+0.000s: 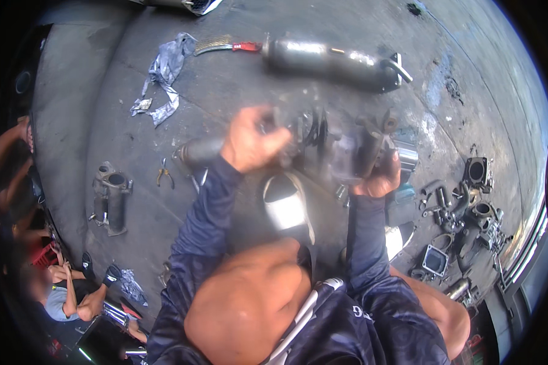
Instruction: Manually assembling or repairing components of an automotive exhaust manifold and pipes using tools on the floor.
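Note:
Both of my hands hold a dark metal engine part (pixel 347 149) with flanges, raised in front of me above the concrete floor. Motion blurs it, so its exact kind is unclear. My left hand (pixel 249 141) is closed on its left end, the thumb pointing right. Under and around the right end, my right hand (pixel 379 179) is curled with its thumb up along the side. Beyond the part lies a large metal cylinder (pixel 329 59) with a bent pipe at its right end. A wire brush (pixel 246 46) with a red handle touches that cylinder's left end.
A crumpled grey cloth (pixel 169 64) lies far left. Pliers (pixel 164 173) and a twin-tube metal part (pixel 111 198) rest on the left. Several engine parts (pixel 469 213) crowd the right. My shoe (pixel 286 207) is below my hands. Another person (pixel 73 292) sits at lower left.

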Demonstrator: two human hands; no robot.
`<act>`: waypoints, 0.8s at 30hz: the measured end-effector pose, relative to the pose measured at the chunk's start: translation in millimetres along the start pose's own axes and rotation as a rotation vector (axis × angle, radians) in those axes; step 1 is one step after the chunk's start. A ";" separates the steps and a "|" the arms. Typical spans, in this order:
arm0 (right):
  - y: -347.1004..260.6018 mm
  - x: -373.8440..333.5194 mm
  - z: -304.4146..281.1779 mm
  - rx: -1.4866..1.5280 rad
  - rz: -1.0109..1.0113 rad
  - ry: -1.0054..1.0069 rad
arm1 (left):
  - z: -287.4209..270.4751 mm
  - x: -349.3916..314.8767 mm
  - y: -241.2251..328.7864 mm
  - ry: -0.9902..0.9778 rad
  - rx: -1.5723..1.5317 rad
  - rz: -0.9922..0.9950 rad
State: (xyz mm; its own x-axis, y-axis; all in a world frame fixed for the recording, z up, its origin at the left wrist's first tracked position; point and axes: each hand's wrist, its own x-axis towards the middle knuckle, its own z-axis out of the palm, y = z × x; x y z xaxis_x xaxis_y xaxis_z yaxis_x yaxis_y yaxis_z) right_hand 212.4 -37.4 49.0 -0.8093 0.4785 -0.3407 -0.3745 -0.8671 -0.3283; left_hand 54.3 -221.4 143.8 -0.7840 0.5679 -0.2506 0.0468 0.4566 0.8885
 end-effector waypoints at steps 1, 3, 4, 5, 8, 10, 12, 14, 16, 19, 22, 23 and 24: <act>0.0 -1.5 17.5 -0.054 -0.028 0.008 | 12.2 -6.8 -11.5 0.008 0.082 0.055; -5.8 -2.0 10.8 -0.058 -0.010 -0.042 | 27.4 -8.2 33.8 -0.102 0.056 -0.009; -7.1 -1.5 10.8 -0.075 -0.009 -0.037 | 30.4 -8.9 30.4 -0.096 0.050 -0.009; -8.9 -1.4 7.2 -0.083 -0.004 -0.041 | 34.6 -9.8 22.5 -0.103 -0.078 -0.051; -9.5 -1.0 -5.3 -0.058 0.021 0.011 | 47.8 -17.2 4.5 -0.133 -0.201 -0.083; -8.9 -1.1 -3.7 -0.005 0.010 0.029 | 51.0 -21.8 1.5 -0.150 -0.111 -0.118; -9.4 -1.3 -10.2 0.081 0.054 0.012 | 55.1 -25.6 -1.8 -0.158 -0.187 -0.159; -7.3 -1.3 -5.4 0.100 0.092 0.046 | 59.4 -27.0 0.9 -0.173 -0.320 -0.211; -4.5 -1.9 -7.6 0.190 0.166 0.109 | 58.0 -25.3 11.0 -0.180 -0.284 -0.157; -1.4 -4.6 -7.7 0.237 0.129 0.131 | 66.7 -25.0 12.3 -0.157 -0.244 -0.064; 5.4 -7.7 -10.9 0.144 0.082 0.125 | 70.2 -32.3 22.2 -0.094 -0.237 -0.027; 5.3 -7.6 -13.4 0.219 0.143 0.166 | 69.9 -34.0 27.5 -0.060 -0.228 -0.023; 5.3 -7.8 -20.5 0.260 0.151 0.174 | 66.8 -33.5 28.1 -0.036 -0.071 0.124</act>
State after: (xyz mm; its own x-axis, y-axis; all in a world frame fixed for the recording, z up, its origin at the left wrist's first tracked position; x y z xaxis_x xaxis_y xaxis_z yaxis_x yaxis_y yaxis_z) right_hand 226.0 -42.8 31.8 -0.7833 0.3393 -0.5209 -0.3777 -0.9253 -0.0348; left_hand 123.2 -181.8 151.4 -0.7524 0.6415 -0.1498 0.0970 0.3329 0.9380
